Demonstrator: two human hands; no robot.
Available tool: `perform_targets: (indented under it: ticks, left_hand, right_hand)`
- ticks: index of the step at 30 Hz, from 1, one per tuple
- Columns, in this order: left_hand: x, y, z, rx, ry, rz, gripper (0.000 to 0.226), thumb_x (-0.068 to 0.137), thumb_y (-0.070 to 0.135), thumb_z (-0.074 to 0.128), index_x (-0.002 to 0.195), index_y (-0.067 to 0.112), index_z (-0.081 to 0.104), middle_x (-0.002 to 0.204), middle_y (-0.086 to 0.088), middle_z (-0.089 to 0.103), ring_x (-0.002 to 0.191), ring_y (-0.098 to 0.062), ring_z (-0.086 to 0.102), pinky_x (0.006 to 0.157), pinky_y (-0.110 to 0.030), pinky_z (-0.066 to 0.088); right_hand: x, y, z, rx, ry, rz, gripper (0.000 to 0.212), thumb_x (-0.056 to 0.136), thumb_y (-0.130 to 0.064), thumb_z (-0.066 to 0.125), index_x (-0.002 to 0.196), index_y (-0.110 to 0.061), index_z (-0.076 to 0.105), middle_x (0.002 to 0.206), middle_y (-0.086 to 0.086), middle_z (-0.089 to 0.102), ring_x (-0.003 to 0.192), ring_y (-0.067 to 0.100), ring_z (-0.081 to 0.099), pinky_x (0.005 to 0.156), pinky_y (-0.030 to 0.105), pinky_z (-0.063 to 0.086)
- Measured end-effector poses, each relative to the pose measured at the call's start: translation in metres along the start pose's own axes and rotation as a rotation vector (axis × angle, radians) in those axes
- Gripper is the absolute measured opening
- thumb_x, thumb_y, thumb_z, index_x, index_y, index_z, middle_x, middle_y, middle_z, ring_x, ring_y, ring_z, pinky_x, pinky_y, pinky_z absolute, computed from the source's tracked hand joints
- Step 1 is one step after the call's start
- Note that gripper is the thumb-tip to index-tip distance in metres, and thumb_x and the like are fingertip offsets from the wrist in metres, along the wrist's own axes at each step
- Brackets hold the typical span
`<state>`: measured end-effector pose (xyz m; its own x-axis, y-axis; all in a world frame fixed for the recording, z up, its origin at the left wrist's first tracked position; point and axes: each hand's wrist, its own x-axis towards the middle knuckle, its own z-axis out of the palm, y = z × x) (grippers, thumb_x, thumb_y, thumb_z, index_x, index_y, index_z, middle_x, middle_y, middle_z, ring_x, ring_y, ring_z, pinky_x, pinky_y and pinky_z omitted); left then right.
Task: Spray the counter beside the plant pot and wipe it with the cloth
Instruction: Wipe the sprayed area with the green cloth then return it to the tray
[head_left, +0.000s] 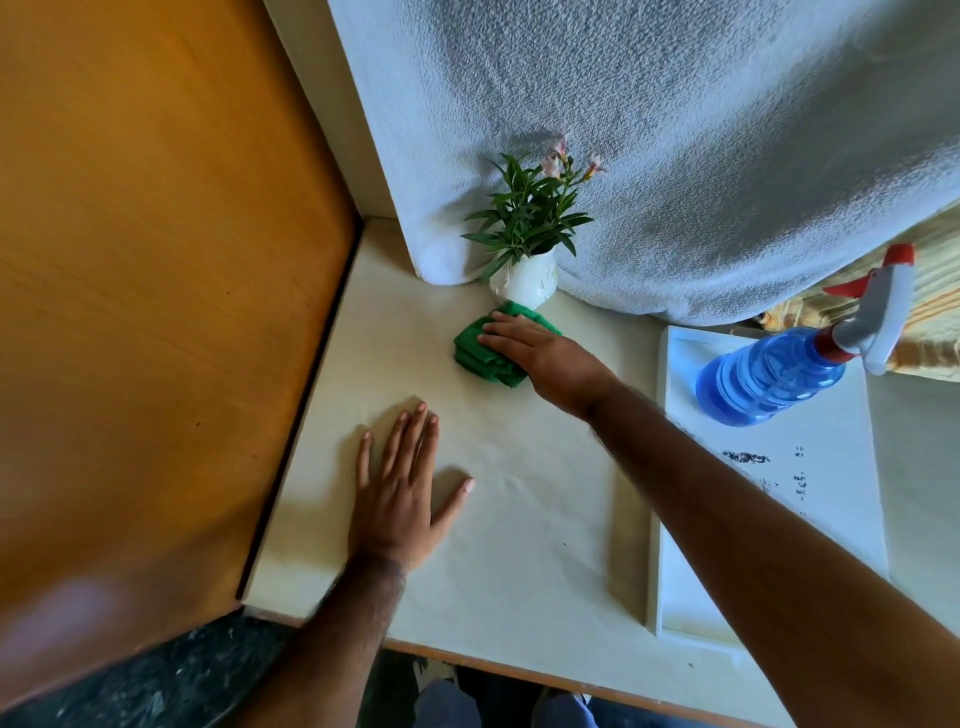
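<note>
A folded green cloth (477, 349) lies on the cream counter (519, 519), just in front of a white plant pot (524, 283) holding green leaves and pale pink flowers. My right hand (540, 353) presses flat on the cloth, fingers pointing left, covering its right part. My left hand (402, 493) rests flat on the counter nearer to me, fingers spread, holding nothing. A blue spray bottle (774, 374) with a white and red trigger head stands on a white tray (675, 519) at the right.
An orange wooden panel (156, 286) closes off the left side of the counter. A grey-white textured wall (675, 130) rises behind the pot. A striped yellow fabric (930, 291) lies at the far right. The counter's front edge runs along the bottom.
</note>
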<state>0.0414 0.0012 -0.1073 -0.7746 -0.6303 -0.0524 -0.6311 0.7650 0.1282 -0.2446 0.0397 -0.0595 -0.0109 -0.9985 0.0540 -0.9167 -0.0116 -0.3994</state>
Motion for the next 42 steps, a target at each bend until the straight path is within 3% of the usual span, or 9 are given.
perform_targets:
  ticks: [3, 5, 9, 12, 16, 22, 29, 34, 42]
  left_hand:
    - [0.001, 0.0, 0.0, -0.007, 0.025, 0.001, 0.091, 0.097, 0.075, 0.031, 0.166, 0.016, 0.023, 0.175, -0.005, 0.021, 0.161, -0.024, 0.022, 0.128, -0.062, 0.022]
    - [0.0, 0.0, 0.0, -0.008, 0.038, 0.005, 0.091, 0.097, 0.075, 0.033, 0.165, 0.015, 0.023, 0.175, -0.006, 0.023, 0.161, -0.025, 0.023, 0.127, -0.062, 0.024]
    - [0.0, 0.0, 0.001, 0.005, 0.027, 0.004, 0.091, 0.097, 0.075, 0.032, 0.166, 0.016, 0.022, 0.175, -0.006, 0.021, 0.162, -0.025, 0.021, 0.127, -0.063, 0.024]
    - [0.001, 0.0, 0.002, 0.009, 0.026, 0.006, 0.092, 0.097, 0.076, 0.031, 0.166, 0.016, 0.022, 0.175, -0.006, 0.02, 0.162, -0.025, 0.02, 0.127, -0.063, 0.023]
    - [0.001, 0.0, 0.003, 0.011, 0.03, 0.004, 0.092, 0.097, 0.076, 0.029, 0.165, 0.015, 0.023, 0.175, -0.006, 0.022, 0.161, -0.025, 0.022, 0.128, -0.062, 0.024]
    - [0.001, -0.001, 0.003, 0.012, 0.018, 0.005, 0.092, 0.096, 0.076, 0.031, 0.165, 0.015, 0.023, 0.175, -0.006, 0.021, 0.162, -0.025, 0.021, 0.128, -0.062, 0.022]
    - [0.0, -0.001, 0.0, -0.007, 0.013, 0.007, 0.092, 0.096, 0.076, 0.029, 0.165, 0.016, 0.024, 0.174, -0.006, 0.023, 0.161, -0.025, 0.021, 0.129, -0.062, 0.021]
    - [0.001, 0.0, -0.005, -0.026, 0.003, 0.009, 0.09, 0.095, 0.072, 0.037, 0.163, 0.013, 0.029, 0.173, -0.008, 0.027, 0.159, -0.026, 0.029, 0.127, -0.062, 0.023]
    - [0.0, 0.001, -0.007, -0.032, -0.021, 0.005, 0.089, 0.096, 0.073, 0.026, 0.165, 0.015, 0.025, 0.174, -0.006, 0.022, 0.161, -0.024, 0.024, 0.129, -0.061, 0.018]
  right_hand:
    - [-0.002, -0.007, -0.002, -0.014, 0.099, -0.016, 0.067, 0.087, 0.023, 0.045, 0.146, -0.008, 0.054, 0.152, 0.011, 0.052, 0.147, 0.031, 0.04, 0.124, 0.041, 0.029]
    - [-0.001, -0.013, -0.011, -0.048, 0.18, -0.072, 0.048, 0.104, 0.007, 0.032, 0.145, -0.005, 0.054, 0.152, 0.014, 0.052, 0.147, 0.032, 0.04, 0.126, 0.041, 0.024]
    - [0.003, -0.008, -0.022, -0.101, 0.242, -0.039, 0.059, 0.112, -0.016, 0.007, 0.143, -0.002, 0.056, 0.15, 0.016, 0.053, 0.146, 0.035, 0.042, 0.123, 0.05, 0.03]
    - [-0.003, 0.006, -0.011, -0.071, 0.222, -0.028, 0.047, 0.107, 0.004, 0.029, 0.144, -0.005, 0.055, 0.152, 0.014, 0.052, 0.147, 0.033, 0.04, 0.124, 0.048, 0.028]
    - [-0.018, 0.01, 0.005, 0.099, 0.18, 0.074, 0.058, 0.094, 0.017, 0.049, 0.146, -0.009, 0.054, 0.155, 0.01, 0.049, 0.15, 0.028, 0.036, 0.125, 0.046, 0.027]
    - [-0.02, 0.009, 0.009, 0.295, 0.11, 0.225, 0.073, 0.079, 0.023, 0.048, 0.142, -0.012, 0.059, 0.152, 0.008, 0.053, 0.149, 0.024, 0.038, 0.124, 0.039, 0.03]
    - [-0.041, -0.023, -0.041, 0.145, 0.029, 0.229, 0.073, 0.081, 0.018, 0.051, 0.144, -0.019, 0.057, 0.152, -0.003, 0.053, 0.143, 0.017, 0.046, 0.108, 0.022, 0.035]
    - [-0.112, -0.045, -0.063, 0.062, 0.263, 0.293, 0.064, 0.083, 0.018, 0.052, 0.14, -0.009, 0.059, 0.146, 0.007, 0.058, 0.14, 0.024, 0.048, 0.116, 0.035, 0.039]
    - [-0.249, -0.06, -0.033, -0.179, 0.423, 0.746, 0.072, 0.072, 0.027, 0.057, 0.139, 0.0, 0.058, 0.144, 0.02, 0.057, 0.14, 0.039, 0.047, 0.112, 0.057, 0.044]
